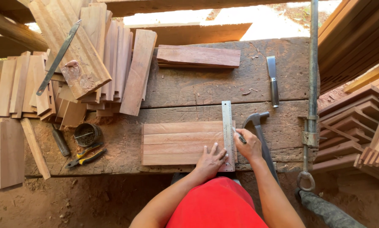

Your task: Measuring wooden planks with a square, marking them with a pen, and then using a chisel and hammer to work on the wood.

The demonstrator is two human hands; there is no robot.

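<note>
I see four wooden slats lying side by side at the surface's near edge, a steel ruler across their right ends. My left hand presses it, fingers spread flat. My right hand grips a pencil beside the ruler. A hammer lies just right.

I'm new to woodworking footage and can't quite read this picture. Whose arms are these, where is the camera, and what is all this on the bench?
The camera sits on the person's head and looks straight down, so the arms at the bottom are their own. The left hand presses a metal ruler flat across a row of wooden boards laid side by side. The right hand holds a pencil against the ruler's edge. A hammer lies just beside that hand, a chisel further up the workbench. To the left are a stack of boards, pliers and a small round tin.
</note>
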